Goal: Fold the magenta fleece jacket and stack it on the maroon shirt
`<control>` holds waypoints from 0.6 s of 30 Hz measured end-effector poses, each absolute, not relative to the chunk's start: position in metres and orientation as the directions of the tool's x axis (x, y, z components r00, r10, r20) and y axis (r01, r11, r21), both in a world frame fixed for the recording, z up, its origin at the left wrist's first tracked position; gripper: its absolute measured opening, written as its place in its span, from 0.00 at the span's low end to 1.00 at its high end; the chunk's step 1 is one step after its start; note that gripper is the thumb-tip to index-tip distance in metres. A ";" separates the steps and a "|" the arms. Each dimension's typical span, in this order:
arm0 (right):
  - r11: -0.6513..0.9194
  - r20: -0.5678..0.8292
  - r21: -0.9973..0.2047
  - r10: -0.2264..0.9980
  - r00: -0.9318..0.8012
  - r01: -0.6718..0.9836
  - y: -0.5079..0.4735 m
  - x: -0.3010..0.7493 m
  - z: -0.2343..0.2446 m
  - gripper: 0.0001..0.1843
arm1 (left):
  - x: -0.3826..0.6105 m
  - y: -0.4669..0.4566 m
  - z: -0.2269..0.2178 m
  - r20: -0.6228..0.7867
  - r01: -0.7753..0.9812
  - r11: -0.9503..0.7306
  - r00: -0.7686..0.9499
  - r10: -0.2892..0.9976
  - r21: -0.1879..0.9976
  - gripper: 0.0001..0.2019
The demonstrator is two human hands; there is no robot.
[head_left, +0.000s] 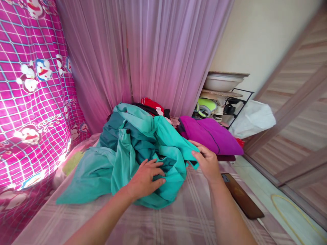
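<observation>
Lying crumpled on the plaid sheet [158, 228], the teal cloth [146, 146] sits beneath the spread, unclosed left hand [146, 178]. The right hand [207, 163] pinches its right end; from there, the held strip's [176, 137] long axis runs leftward and away toward the red garment [152, 103].

Garment [141, 148] on a sheet [194, 214], curtain [145, 51] behind it, drape [33, 92] at left, phone [242, 197] at right

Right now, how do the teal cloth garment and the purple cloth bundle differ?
The teal cloth garment sprawls in loose, crumpled folds; the smaller purple cloth bundle lies smoother and compact. The right hand pinches the teal garment; no hand holds the purple bundle. Both are fabric.
</observation>
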State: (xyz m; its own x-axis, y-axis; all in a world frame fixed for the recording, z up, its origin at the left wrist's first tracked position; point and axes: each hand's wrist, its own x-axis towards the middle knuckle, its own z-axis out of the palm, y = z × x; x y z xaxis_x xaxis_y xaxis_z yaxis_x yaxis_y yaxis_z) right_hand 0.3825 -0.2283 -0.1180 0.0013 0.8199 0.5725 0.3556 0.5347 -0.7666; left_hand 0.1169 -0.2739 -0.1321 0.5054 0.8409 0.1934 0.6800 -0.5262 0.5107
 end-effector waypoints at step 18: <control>0.745 0.141 -0.474 0.591 -0.794 0.470 -0.272 0.289 -0.186 0.11 | 0.142 -0.157 -0.115 0.243 0.969 -0.193 0.152 0.958 0.157 0.23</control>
State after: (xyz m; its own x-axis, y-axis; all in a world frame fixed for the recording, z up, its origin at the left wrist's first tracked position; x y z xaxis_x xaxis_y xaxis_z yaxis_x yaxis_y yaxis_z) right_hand 0.2891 -0.2722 -0.1863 -0.7944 0.5908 0.1407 0.4697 0.7445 -0.4744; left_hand 0.1421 -0.1569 -0.1149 0.1515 0.9582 0.2428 0.9685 -0.1930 0.1571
